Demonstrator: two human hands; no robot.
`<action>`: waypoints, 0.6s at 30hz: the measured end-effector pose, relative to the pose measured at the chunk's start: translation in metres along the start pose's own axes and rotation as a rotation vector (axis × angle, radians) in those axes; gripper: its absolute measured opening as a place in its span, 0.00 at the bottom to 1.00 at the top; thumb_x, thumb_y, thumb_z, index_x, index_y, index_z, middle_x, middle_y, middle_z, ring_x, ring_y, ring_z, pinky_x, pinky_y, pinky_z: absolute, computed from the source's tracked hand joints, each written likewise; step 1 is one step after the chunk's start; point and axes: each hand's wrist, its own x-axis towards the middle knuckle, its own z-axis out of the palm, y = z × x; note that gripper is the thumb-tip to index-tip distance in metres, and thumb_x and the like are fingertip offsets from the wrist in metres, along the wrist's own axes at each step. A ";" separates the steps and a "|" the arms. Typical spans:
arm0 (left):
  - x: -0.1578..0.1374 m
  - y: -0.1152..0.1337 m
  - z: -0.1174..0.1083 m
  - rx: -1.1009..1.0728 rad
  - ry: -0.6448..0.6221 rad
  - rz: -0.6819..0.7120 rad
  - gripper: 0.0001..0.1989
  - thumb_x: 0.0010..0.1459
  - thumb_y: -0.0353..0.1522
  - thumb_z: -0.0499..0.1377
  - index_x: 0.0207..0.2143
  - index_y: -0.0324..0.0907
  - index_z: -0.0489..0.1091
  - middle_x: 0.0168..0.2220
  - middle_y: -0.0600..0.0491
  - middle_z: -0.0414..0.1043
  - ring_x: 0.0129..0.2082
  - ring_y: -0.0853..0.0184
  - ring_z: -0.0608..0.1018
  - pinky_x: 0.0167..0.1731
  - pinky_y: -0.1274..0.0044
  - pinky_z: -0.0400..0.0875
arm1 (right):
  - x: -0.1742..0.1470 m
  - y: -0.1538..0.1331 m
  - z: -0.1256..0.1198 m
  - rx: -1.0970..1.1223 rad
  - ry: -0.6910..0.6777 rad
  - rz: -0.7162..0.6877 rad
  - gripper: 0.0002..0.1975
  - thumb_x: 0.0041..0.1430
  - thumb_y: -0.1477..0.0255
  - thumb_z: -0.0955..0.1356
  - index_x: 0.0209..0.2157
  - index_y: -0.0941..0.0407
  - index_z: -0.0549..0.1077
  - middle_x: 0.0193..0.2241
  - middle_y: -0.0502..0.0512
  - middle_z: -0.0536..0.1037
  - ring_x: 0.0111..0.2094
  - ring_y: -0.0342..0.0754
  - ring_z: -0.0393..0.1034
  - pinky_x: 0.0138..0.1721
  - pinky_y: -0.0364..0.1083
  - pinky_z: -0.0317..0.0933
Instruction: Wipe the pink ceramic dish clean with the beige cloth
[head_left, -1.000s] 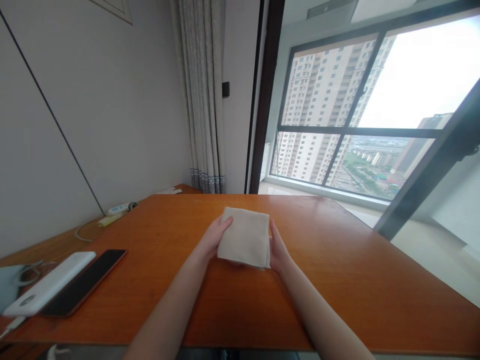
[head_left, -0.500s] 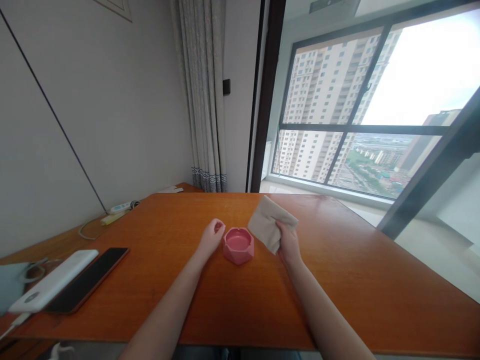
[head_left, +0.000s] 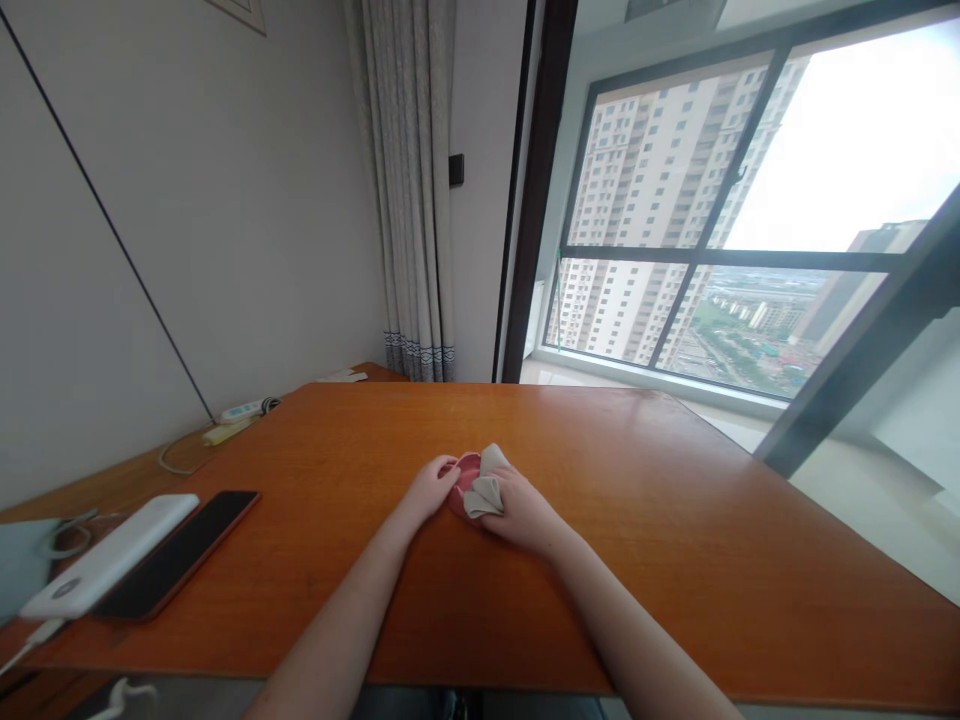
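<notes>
A pink, faceted ashtray [head_left: 466, 466] rests on the wooden table, partly covered by cloth and fingers. My left hand [head_left: 433, 486] grips its left side, with the fingertips on the rim. In my right hand [head_left: 519, 508] is a bunched beige cloth [head_left: 486, 497], pressed against the right side and over the opening of the ashtray. The ashtray's right wall and most of its inside are hidden behind the cloth and my right hand.
On the left of the wooden table [head_left: 645, 560] lie a black phone [head_left: 180, 555] and a white power bank [head_left: 112, 555] with a cable plugged in. A power strip [head_left: 244, 412] sits by the wall. Beyond the table are a curtain [head_left: 412, 200] and a window.
My right hand has brought the cloth left and down onto the ashtray, and the cloth is now bunched. My left hand has moved slightly right and taken hold of the ashtray's side.
</notes>
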 end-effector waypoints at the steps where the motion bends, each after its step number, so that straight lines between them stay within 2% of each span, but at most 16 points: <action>1: 0.000 0.000 0.000 0.000 0.009 0.001 0.15 0.52 0.38 0.54 0.38 0.38 0.71 0.42 0.46 0.74 0.43 0.60 0.74 0.47 0.71 0.65 | 0.000 0.002 0.001 -0.022 -0.024 -0.003 0.06 0.48 0.69 0.68 0.30 0.53 0.68 0.33 0.51 0.73 0.39 0.49 0.65 0.44 0.47 0.58; 4: -0.002 0.002 0.003 -0.041 0.012 0.007 0.16 0.53 0.40 0.54 0.39 0.39 0.71 0.43 0.45 0.73 0.45 0.59 0.74 0.50 0.70 0.64 | 0.000 0.010 0.007 -0.099 -0.044 0.008 0.07 0.47 0.70 0.70 0.29 0.54 0.68 0.32 0.52 0.72 0.38 0.49 0.64 0.41 0.46 0.58; 7: -0.007 0.006 0.011 -0.242 -0.008 -0.039 0.21 0.53 0.43 0.56 0.45 0.40 0.68 0.48 0.44 0.71 0.49 0.59 0.72 0.51 0.69 0.63 | 0.000 0.016 0.016 -0.157 0.021 0.004 0.05 0.49 0.72 0.68 0.31 0.54 0.68 0.32 0.52 0.72 0.37 0.50 0.63 0.42 0.47 0.57; 10: -0.013 0.012 0.024 -0.563 -0.026 -0.129 0.32 0.52 0.44 0.59 0.57 0.46 0.55 0.59 0.46 0.59 0.53 0.60 0.69 0.51 0.69 0.65 | -0.001 0.015 0.022 -0.221 0.155 0.010 0.10 0.49 0.75 0.66 0.36 0.55 0.69 0.33 0.54 0.71 0.39 0.51 0.61 0.45 0.51 0.54; 12: -0.017 0.017 0.032 -0.695 0.011 -0.143 0.36 0.52 0.42 0.59 0.60 0.48 0.49 0.63 0.48 0.51 0.57 0.61 0.65 0.52 0.71 0.65 | -0.001 0.012 0.024 -0.254 0.224 0.020 0.09 0.48 0.77 0.65 0.35 0.55 0.69 0.31 0.54 0.70 0.38 0.51 0.60 0.47 0.52 0.53; 15: -0.017 0.021 0.037 -0.721 0.080 -0.144 0.33 0.54 0.40 0.57 0.60 0.45 0.50 0.64 0.48 0.49 0.60 0.62 0.61 0.55 0.73 0.61 | -0.001 0.011 0.025 -0.254 0.237 0.008 0.07 0.49 0.76 0.65 0.33 0.56 0.69 0.30 0.54 0.70 0.37 0.51 0.60 0.46 0.52 0.53; 18: -0.016 0.022 0.032 -0.646 0.098 -0.106 0.28 0.56 0.37 0.55 0.59 0.45 0.54 0.64 0.50 0.49 0.62 0.62 0.57 0.58 0.72 0.57 | -0.001 0.013 0.022 -0.238 0.220 -0.032 0.05 0.49 0.74 0.66 0.32 0.56 0.69 0.31 0.54 0.70 0.37 0.50 0.61 0.45 0.51 0.54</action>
